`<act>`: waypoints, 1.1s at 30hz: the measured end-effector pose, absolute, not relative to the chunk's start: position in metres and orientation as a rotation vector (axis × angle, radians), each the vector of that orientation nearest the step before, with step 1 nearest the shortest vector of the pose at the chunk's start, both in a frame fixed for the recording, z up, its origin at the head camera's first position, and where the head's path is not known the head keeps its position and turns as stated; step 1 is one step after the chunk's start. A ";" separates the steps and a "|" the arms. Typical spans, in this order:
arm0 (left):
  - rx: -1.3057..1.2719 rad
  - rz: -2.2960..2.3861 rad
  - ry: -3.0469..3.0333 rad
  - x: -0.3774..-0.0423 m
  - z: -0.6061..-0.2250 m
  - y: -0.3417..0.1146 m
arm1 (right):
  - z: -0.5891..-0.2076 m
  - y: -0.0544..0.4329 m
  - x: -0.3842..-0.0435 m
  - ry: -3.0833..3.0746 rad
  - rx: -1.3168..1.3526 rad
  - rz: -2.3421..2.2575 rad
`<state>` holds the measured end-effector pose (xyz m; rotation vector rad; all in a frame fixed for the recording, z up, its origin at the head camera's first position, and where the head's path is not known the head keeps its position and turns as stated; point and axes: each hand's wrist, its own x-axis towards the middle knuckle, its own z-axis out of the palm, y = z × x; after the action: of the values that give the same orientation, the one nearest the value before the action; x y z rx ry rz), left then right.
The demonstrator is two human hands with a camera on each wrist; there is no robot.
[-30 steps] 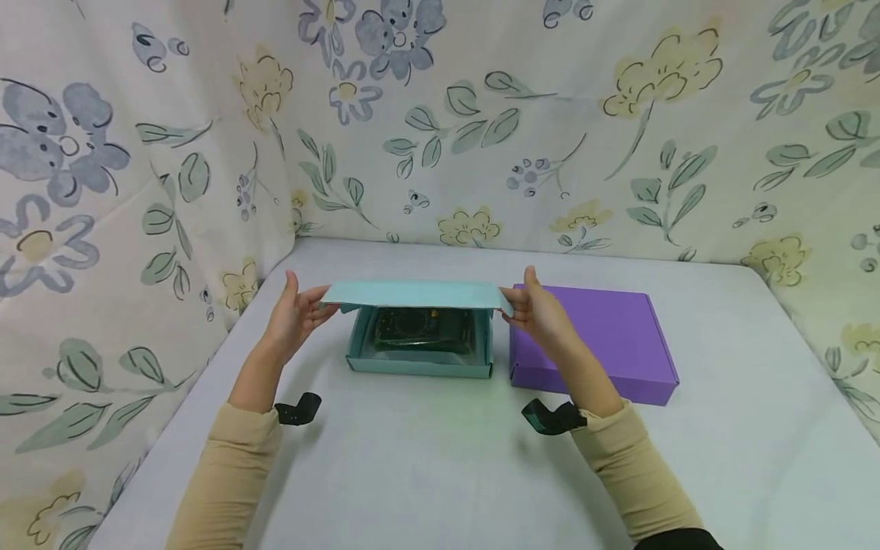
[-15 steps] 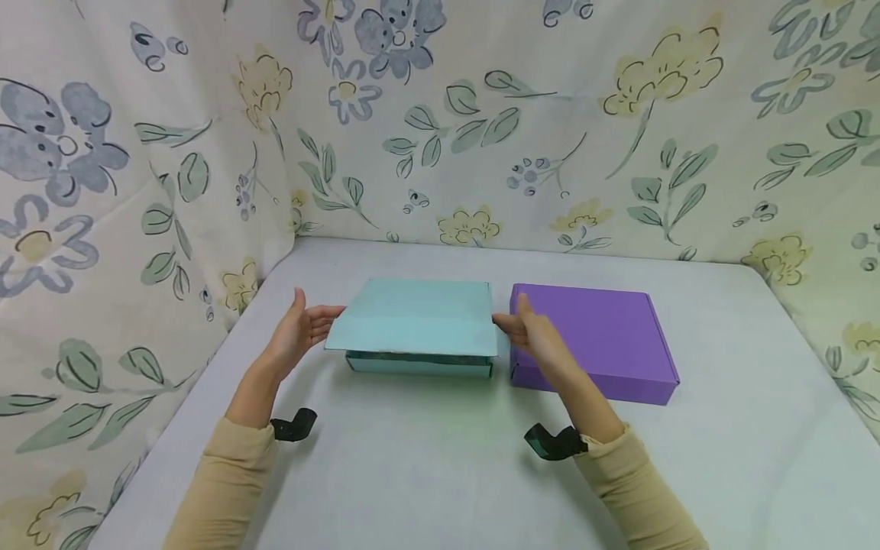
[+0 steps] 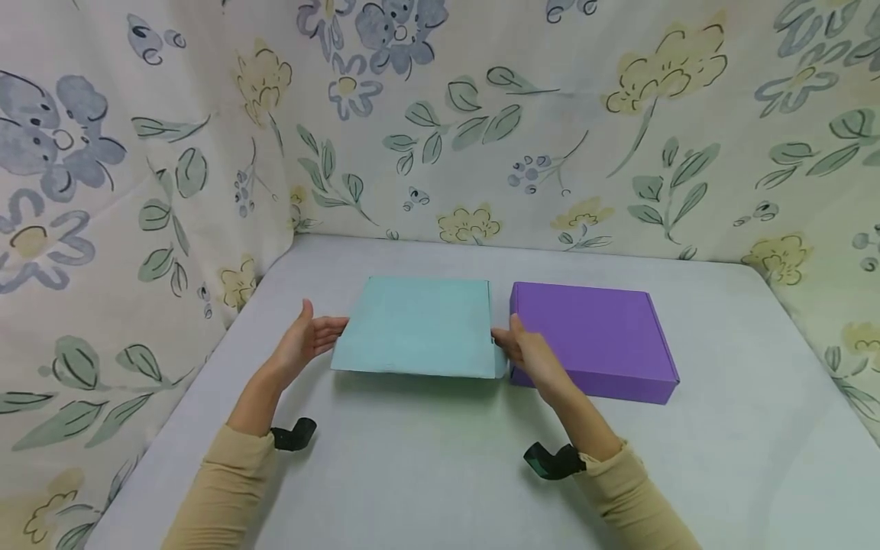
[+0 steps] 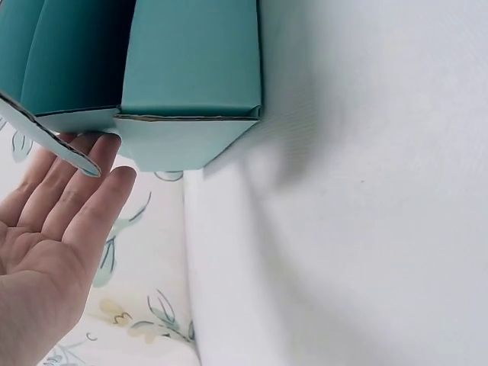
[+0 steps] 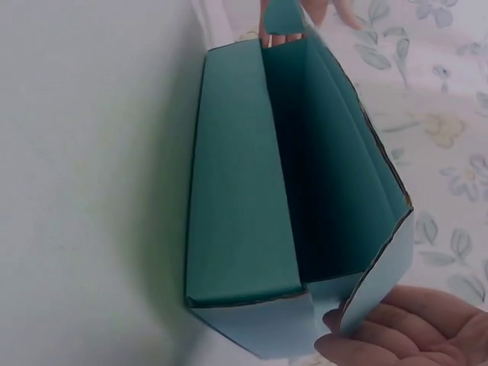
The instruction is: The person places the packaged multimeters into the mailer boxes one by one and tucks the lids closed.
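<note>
In the head view, the light turquoise lid [image 3: 422, 325] of a cardboard box lies lowered over its base. Both wrist views show the box's front wall [image 4: 194, 57] with a dark gap between it and the partly raised lid. My left hand [image 3: 299, 344] is at the left side, fingers extended and fingertips right by the lid's side flap [image 4: 65, 149]. On the other side, my right hand [image 3: 532, 351] has its fingers against the right side flap [image 5: 381, 263]. The box's contents are hidden.
A closed purple box [image 3: 591, 336] stands just right of the turquoise one, with my right forearm reaching across its front corner. Both boxes sit on a white-covered table [image 3: 426, 466]. Floral cloth [image 3: 467, 168] hangs behind and to the left.
The lid has swung forward and down, covering the black packaged item that showed inside a second ago. Both hands have come down and toward me along its sides.
</note>
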<state>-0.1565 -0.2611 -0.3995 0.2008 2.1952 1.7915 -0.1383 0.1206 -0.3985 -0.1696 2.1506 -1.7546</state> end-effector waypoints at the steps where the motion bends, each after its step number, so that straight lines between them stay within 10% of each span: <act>1: 0.197 1.795 2.190 -0.156 -0.401 -0.261 | -0.399 0.120 -0.139 2.146 -0.172 -1.752; 33: 0.210 1.472 2.347 -0.112 -0.395 -0.251 | -0.403 0.116 -0.120 2.294 -0.158 -1.530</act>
<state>-0.1115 -0.2511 -0.3955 0.2096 2.3475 1.4718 -0.1202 0.1160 -0.4026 -0.1581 2.2944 -1.5295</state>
